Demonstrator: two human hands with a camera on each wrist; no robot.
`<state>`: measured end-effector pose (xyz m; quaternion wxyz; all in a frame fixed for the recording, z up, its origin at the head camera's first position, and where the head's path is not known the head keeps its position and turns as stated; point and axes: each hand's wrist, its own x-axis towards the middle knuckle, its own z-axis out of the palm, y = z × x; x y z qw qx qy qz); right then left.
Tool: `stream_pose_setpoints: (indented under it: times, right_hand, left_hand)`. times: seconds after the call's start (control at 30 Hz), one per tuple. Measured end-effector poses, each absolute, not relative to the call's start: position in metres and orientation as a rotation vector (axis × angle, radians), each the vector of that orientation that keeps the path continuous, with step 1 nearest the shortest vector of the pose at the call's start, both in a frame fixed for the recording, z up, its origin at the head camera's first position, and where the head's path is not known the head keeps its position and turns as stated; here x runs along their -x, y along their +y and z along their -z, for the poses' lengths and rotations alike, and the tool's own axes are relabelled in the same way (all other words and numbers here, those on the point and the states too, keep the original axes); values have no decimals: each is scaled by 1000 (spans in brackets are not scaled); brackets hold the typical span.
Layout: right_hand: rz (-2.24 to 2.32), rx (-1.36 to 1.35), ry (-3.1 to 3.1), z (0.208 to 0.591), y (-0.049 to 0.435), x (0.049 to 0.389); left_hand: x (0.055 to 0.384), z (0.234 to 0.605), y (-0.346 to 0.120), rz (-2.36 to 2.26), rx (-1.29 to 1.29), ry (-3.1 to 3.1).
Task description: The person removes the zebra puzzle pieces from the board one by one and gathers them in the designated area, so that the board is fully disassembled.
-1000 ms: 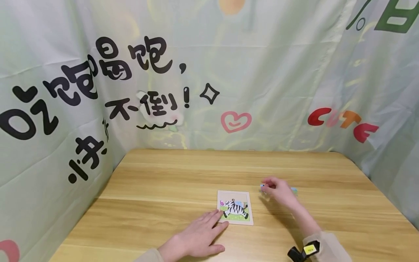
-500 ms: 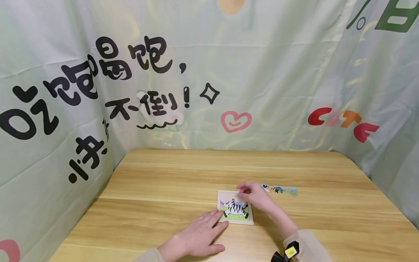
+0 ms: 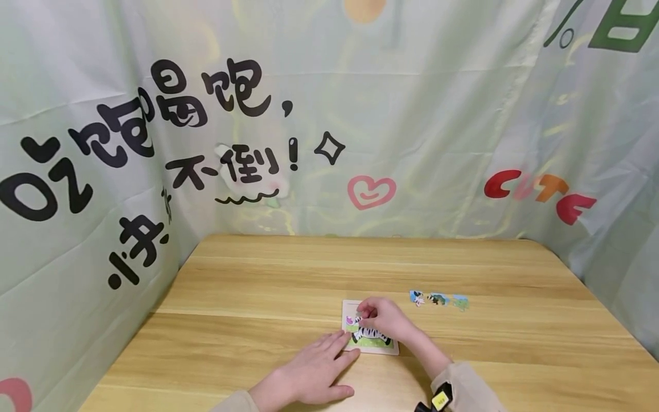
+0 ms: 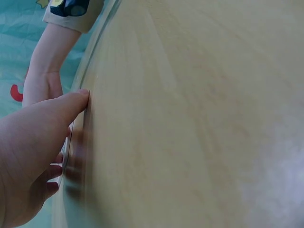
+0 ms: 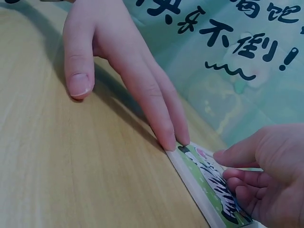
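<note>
A zebra jigsaw puzzle (image 3: 369,341) in a pale square frame lies on the table before me. My left hand (image 3: 321,366) is spread out, its fingertips resting on the frame's lower left edge. In the right wrist view these fingers (image 5: 161,118) press at the corner beside the zebra's hoof. Over the upper part of the puzzle, my right hand (image 3: 388,320) pinches with thumb and fingertips a small puzzle piece that the fingers mostly hide. Seen from the right wrist, the thumb (image 5: 237,154) is right by the zebra's head.
Several loose puzzle pieces lie in a row right of the frame, among them one with a dark green picture (image 3: 439,298) and a blue-green one (image 3: 460,302). A printed cloth curtain (image 3: 309,114) surrounds the wooden table (image 3: 247,292) at the back and sides.
My right hand has moved left from the row of loose pieces to above the puzzle, uncovering the row. The left hand has stayed at the frame's edge.
</note>
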<state>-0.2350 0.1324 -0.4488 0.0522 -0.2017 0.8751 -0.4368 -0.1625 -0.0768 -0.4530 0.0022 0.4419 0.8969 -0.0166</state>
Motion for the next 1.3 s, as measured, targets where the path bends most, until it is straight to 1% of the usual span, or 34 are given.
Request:
stream_pose_setpoints:
  times: [0.5,0.8,1.3]
  right_hand:
    - [1159,697,2772,451,128,234]
    - [1068,720,2793,444,125,230]
    - [1259,643,2691,446,127,232]
  left_hand:
    - [163,456,-77,70,-1395,2813]
    - [163,455,-77,66,-1394,2806]
    - [162,454,-76,78,-1392,2814]
